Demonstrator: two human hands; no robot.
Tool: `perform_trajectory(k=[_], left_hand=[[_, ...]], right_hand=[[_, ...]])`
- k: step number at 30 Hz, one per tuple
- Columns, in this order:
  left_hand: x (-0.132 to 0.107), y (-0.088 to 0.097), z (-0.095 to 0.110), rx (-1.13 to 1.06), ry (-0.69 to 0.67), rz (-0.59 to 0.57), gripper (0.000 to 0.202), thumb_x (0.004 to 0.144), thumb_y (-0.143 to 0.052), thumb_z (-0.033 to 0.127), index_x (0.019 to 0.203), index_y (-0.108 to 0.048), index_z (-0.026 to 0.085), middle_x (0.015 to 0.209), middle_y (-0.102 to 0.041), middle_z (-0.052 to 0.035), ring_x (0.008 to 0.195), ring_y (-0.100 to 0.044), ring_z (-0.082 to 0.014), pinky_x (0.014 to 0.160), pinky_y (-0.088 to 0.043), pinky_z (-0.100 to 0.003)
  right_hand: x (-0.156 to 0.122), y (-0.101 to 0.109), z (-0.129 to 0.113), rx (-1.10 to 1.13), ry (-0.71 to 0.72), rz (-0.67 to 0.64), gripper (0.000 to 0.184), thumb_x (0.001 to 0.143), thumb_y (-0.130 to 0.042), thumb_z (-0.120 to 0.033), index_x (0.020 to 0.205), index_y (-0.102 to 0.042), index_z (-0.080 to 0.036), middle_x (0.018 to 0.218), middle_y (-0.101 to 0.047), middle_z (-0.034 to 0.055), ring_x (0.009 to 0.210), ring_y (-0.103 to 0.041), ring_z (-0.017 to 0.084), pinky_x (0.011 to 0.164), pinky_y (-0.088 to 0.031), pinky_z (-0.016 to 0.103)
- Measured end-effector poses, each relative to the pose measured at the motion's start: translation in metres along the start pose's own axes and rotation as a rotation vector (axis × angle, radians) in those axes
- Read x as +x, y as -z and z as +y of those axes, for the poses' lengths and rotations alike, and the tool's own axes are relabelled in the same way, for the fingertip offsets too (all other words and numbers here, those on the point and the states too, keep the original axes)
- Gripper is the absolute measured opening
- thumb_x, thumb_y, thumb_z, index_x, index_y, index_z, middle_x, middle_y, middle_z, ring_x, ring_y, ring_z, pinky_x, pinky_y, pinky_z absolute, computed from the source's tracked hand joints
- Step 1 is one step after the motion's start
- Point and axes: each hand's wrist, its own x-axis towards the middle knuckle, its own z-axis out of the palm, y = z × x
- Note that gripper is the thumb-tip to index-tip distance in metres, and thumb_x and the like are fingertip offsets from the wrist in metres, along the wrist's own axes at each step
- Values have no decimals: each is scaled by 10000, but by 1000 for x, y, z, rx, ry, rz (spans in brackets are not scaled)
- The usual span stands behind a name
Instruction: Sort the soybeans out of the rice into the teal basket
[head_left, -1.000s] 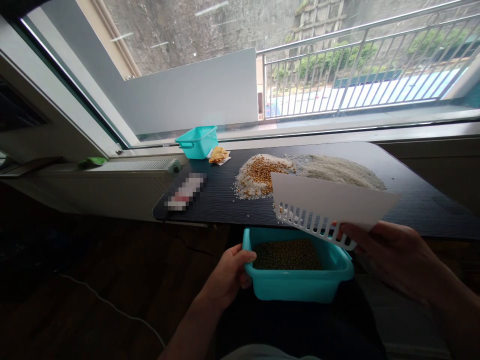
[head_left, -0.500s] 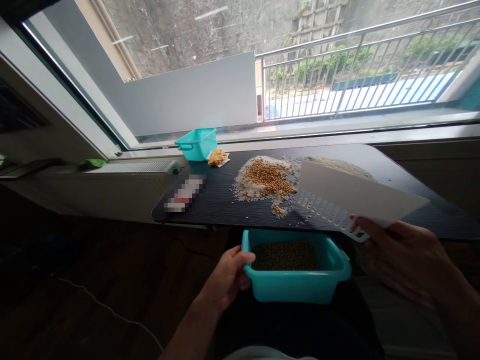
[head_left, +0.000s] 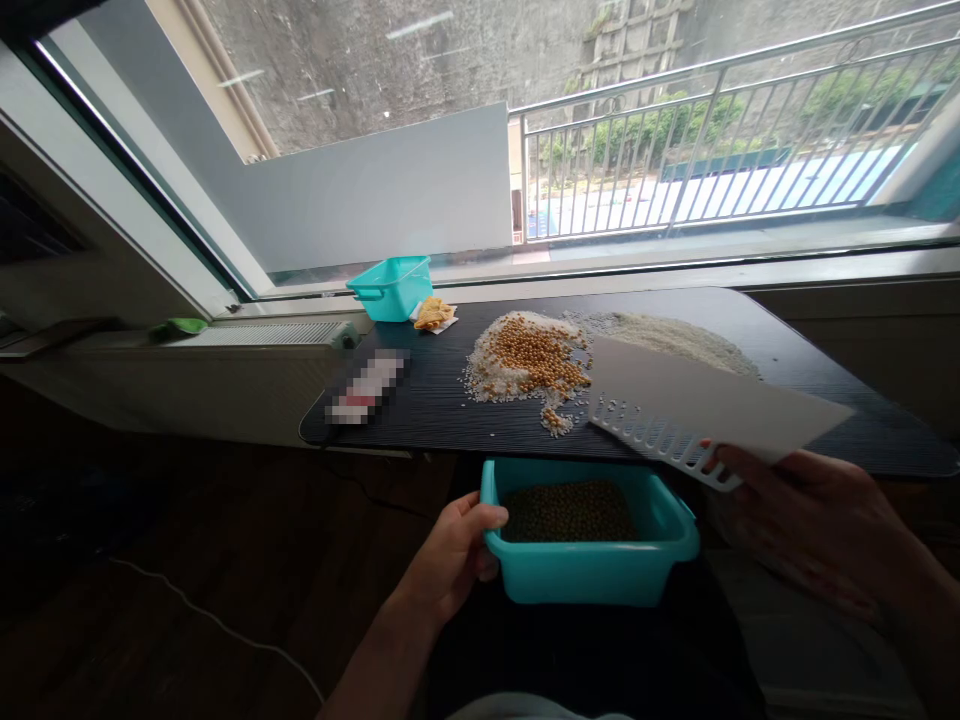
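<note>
L hand (head_left: 461, 535): grip wrapped on the L end of a turquoise rectangular plastic tub (head_left: 585, 578), thumb hooked over rim, fingers outside & below. Prob. held thus to steady it; tub sits just below the desk's front edge, over the lap, w/o firm support that I can see. Contact w/ legs: can't tell. Inside: layer of small round dark greenish-brown beans (head_left: 574, 510), lying level, so tub is roughly upright.

R hand (head_left: 817, 500): grip narrow, pinching a white flat plastic sheet w/ slotted edge (head_left: 705, 400) at its near R corner, by the slots. Sheet slants, slotted edge toward person, over front part of black wood-grain desk (head_left: 435, 385); touching desk or just above, can't tell. Corner hold prob. leaves most of the slots uncovered.

On desk, L of sheet: golden-yellow round beans (head_left: 532, 350) amid white rice-like grains (head_left: 487, 380); small mixed clump (head_left: 556, 421) apart, nearer front edge. Behind sheet: broad low heap of pale grains (head_left: 675, 332), partly hidden.

Far L corner: second turquoise plastic tub (head_left: 397, 297), beside yellow crumpled item on white paper (head_left: 433, 314); perhaps parked there to free mid-desk. Pixelated oblong item (head_left: 367, 388) near L edge, unreadable.
</note>
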Motion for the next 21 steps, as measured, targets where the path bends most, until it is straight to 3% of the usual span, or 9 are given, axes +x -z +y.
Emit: perform_trajectory(k=[4,10,21], left_hand=[[-1,-1,1,2,1,12,294,606,-791,307,667,-531,186,430,-405,110,380,-282,-35,376,-202,-176],[-2,-1,2,-3,0,11,272,617,-784,294,677,-543,181,429,-418,107,380,-302,-39,379,-220,-176],[-1,-4,3,13,4,31,285,586,-780,303,653,-526,194,405,-401,115,364,-288,-37,370,-213,-179]], right_hand=[[7,-1,-12,76,-76,3,472,501,-699,-701,557,-733,-234,499,-652,38,491,-597,210,433,-445,309],[1,-20,-26,207,51,-135,581,543,-710,-779,644,-760,-209,568,-689,42,527,-618,215,484,-486,325],[4,-28,-25,181,44,-195,563,570,-719,-746,641,-762,-189,532,-658,41,510,-581,205,469,-436,311]])
